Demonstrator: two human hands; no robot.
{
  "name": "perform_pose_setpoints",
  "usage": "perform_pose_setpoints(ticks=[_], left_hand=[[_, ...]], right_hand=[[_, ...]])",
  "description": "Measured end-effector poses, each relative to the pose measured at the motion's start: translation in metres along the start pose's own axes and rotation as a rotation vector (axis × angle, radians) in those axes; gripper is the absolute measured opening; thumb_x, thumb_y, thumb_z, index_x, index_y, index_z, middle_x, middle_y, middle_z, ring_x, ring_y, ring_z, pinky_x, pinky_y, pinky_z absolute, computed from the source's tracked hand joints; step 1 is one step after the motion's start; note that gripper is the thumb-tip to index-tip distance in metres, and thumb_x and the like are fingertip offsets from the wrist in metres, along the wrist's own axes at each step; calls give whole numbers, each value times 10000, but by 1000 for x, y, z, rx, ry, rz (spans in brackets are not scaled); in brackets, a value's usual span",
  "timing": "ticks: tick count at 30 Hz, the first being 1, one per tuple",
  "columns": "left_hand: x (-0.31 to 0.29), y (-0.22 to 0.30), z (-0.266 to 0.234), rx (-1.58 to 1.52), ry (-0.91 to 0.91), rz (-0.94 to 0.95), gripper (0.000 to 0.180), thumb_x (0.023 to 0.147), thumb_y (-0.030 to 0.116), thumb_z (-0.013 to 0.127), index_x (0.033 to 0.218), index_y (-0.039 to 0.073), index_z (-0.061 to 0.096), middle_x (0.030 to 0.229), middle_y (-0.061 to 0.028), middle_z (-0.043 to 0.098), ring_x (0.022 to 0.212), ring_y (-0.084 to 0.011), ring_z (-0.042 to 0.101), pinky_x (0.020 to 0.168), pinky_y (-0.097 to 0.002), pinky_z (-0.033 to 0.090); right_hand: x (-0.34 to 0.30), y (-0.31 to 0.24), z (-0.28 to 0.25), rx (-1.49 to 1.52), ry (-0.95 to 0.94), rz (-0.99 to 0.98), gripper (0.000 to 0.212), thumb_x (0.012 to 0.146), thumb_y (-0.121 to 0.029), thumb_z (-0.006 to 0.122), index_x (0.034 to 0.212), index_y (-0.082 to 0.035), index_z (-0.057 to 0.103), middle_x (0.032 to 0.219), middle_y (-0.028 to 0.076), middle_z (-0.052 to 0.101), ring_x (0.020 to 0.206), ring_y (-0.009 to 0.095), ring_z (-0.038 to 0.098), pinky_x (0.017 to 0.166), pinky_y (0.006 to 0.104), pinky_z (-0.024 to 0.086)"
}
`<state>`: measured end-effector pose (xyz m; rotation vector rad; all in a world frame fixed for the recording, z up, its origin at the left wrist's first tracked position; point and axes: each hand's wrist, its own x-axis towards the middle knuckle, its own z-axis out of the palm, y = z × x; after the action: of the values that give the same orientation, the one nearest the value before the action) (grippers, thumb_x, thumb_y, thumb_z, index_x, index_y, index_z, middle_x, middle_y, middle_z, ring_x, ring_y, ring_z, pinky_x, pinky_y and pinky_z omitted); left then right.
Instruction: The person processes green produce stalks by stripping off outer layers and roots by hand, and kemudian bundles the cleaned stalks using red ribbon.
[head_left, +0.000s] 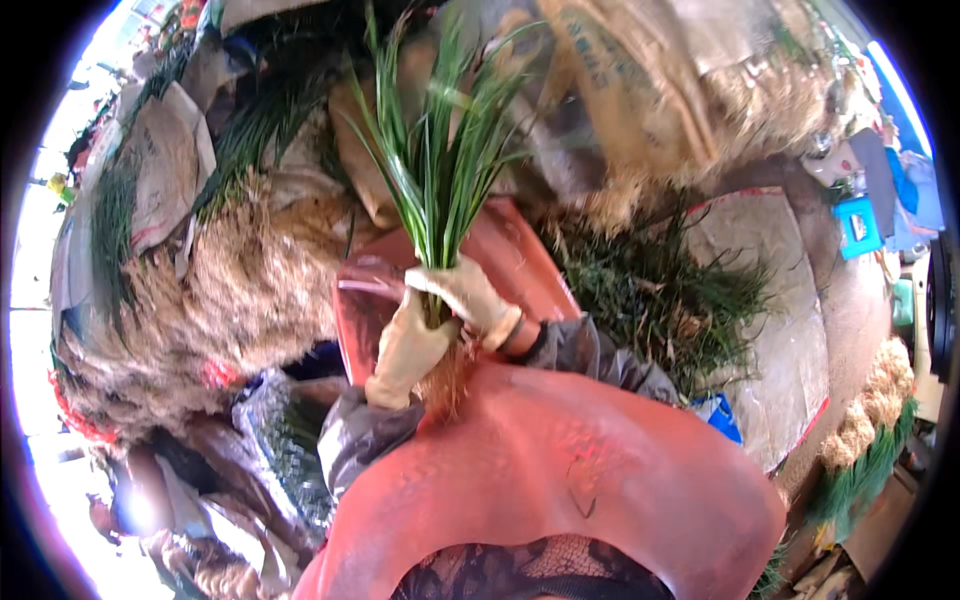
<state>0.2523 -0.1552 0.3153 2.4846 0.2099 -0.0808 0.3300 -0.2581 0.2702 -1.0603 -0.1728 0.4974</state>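
Observation:
A bunch of long, narrow-leaved green plants (437, 205) stands nearly upright in front of me, leaves fanning upward and reddish-brown roots (446, 388) hanging below. My left hand (408, 345), in a cream glove, closes round the lower stems just above the roots. Slightly higher, my right hand (468, 298), gloved likewise, wraps round the stems from the right. Both hands touch each other at the bunch. The fingertips behind the stems are partly hidden. Beneath the roots lies the reddish-orange apron (560, 430) over my lap.
Stacked plant bundles with pale roots (260, 265) rise at the left. More roots (765, 105) show under sacking (620, 70) at the far side. Loose green leaves (665, 290) lie on a flat sack (775, 270) to the right. A blue plastic stool (858, 228) stands farther right.

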Motion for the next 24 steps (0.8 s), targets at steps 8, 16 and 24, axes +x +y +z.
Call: perform_pose_setpoints(ticks=[8, 16, 24], left_hand=[[-17, -19, 21, -1734, -280, -675, 167, 835, 41, 601, 994, 11, 557, 719, -67, 586, 551, -136, 558, 471, -242, 475], [16, -29, -10, -1274, -3, -293, 311, 834, 157, 590, 1058, -58, 618, 961, -148, 663, 920, -226, 641, 737, -328, 537], [5, -36, 4, -1695, -239, -397, 344, 874, 178, 561, 1141, -39, 579, 1010, -119, 622, 932, -229, 600, 774, -346, 510]], right_hand=[[2, -28, -35, -784, -162, 2, 642, 874, -511, 580, 1217, 31, 539, 1086, 244, 610, 1028, 346, 577, 918, 406, 423], [5, -128, -180, -1327, 901, 39, 832, 730, -544, 682, 1244, 67, 446, 1104, 251, 581, 1004, 370, 579, 861, 452, 468], [48, -71, -158, -1428, 910, -221, 143, 748, -114, 561, 636, -70, 637, 613, 145, 624, 576, 284, 642, 518, 426, 480]])
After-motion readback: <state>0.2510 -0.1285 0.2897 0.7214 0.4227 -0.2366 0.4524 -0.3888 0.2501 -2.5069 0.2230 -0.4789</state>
